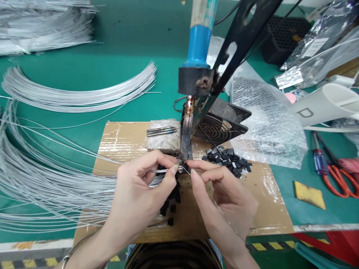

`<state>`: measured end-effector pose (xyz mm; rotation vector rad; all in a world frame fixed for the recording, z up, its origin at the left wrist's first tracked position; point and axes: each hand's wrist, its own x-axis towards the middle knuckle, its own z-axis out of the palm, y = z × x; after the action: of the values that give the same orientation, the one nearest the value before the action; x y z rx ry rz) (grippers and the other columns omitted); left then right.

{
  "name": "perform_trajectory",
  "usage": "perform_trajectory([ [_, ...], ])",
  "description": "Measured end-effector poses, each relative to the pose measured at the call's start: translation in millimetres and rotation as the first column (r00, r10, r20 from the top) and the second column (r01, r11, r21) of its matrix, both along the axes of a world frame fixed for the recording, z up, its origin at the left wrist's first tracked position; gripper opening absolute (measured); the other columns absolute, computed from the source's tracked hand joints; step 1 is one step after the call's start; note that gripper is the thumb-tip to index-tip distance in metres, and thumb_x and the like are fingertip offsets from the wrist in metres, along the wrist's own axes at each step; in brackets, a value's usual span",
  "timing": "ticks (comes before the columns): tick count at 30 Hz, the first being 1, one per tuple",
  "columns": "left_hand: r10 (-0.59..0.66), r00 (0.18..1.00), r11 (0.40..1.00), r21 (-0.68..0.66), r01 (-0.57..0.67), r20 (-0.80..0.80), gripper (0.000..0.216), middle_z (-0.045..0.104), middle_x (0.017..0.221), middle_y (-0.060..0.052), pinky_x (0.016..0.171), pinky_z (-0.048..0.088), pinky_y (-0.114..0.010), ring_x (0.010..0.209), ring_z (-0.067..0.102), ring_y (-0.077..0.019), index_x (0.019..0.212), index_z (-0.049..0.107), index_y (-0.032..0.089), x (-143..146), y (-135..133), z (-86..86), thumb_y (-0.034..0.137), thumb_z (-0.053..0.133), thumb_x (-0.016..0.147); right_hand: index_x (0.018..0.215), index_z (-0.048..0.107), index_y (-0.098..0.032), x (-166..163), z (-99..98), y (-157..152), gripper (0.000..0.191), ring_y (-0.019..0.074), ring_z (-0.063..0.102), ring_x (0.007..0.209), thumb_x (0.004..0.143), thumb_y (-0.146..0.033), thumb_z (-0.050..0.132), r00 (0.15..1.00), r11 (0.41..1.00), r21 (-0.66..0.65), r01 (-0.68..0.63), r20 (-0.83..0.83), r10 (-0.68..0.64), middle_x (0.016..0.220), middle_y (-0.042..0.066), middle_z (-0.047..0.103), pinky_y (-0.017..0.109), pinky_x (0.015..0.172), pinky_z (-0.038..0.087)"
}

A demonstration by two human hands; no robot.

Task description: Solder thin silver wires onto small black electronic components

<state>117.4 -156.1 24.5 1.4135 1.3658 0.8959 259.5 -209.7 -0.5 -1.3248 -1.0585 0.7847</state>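
Note:
Close beneath the tip of a mounted soldering iron (199, 45), my left hand (143, 190) pinches a thin grey wire (160, 171) between thumb and fingers. The wire's end lies at the iron's tip, where my fingertips partly hide it. From the other side, my right hand (224, 198) grips a thin strand of solder wire (217, 206) with its thumb and fingers. That strand trails back across the palm toward the wrist. Below the tip lie several wires with black ends (172, 198), partly covered by my left hand.
Cardboard (269, 198) covers the work area. Small black connectors (228, 160) are heaped on the right, before a round fan (215, 125). Grey wire bundles (81, 99) spread leftward. Orange-handled scissors (338, 181) and a yellow sponge (310, 194) lie far right. The iron's black bracket (238, 45) slants overhead.

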Motion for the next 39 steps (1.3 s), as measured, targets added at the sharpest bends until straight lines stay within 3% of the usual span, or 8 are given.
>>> perform_trajectory([
  [10,-0.007,0.999,1.0,0.006,0.008,-0.04,0.011,0.078,0.079,0.002,0.058,0.052,-0.018,0.07,0.07,-0.0124,0.074,0.073,0.022,1.2,-1.8,1.4,0.016,0.072,0.083,0.083,0.067,-0.023,1.5,-2.6,-0.6,0.021,0.0151,0.079,0.103,0.09,-0.004,0.072,0.998,0.999,0.041,-0.008,0.069,0.005,0.107,0.001,0.082,0.026,0.094,0.06],
  [21,-0.011,1.0,1.0,0.016,0.011,-0.028,0.011,0.079,0.08,0.001,0.062,0.054,-0.017,0.074,0.072,-0.0127,0.074,0.073,0.021,0.1,-3.0,3.3,0.015,0.072,0.083,0.086,0.068,-0.023,-0.1,-7.3,-2.7,0.02,0.0191,0.079,0.102,0.091,-0.005,0.072,0.996,0.999,0.048,-0.004,0.084,0.0,0.11,0.003,0.082,0.033,0.095,0.06],
  [39,-0.008,1.0,1.0,-0.028,0.007,-0.021,0.012,0.079,0.08,0.002,0.063,0.053,-0.018,0.072,0.071,-0.0123,0.074,0.074,0.022,0.4,-1.6,2.4,0.015,0.073,0.084,0.084,0.067,-0.024,-1.1,-7.1,-3.0,0.02,0.0201,0.08,0.098,0.092,-0.006,0.072,0.991,0.999,0.052,0.014,0.131,-0.021,0.108,0.003,0.083,0.033,0.088,0.063],
])
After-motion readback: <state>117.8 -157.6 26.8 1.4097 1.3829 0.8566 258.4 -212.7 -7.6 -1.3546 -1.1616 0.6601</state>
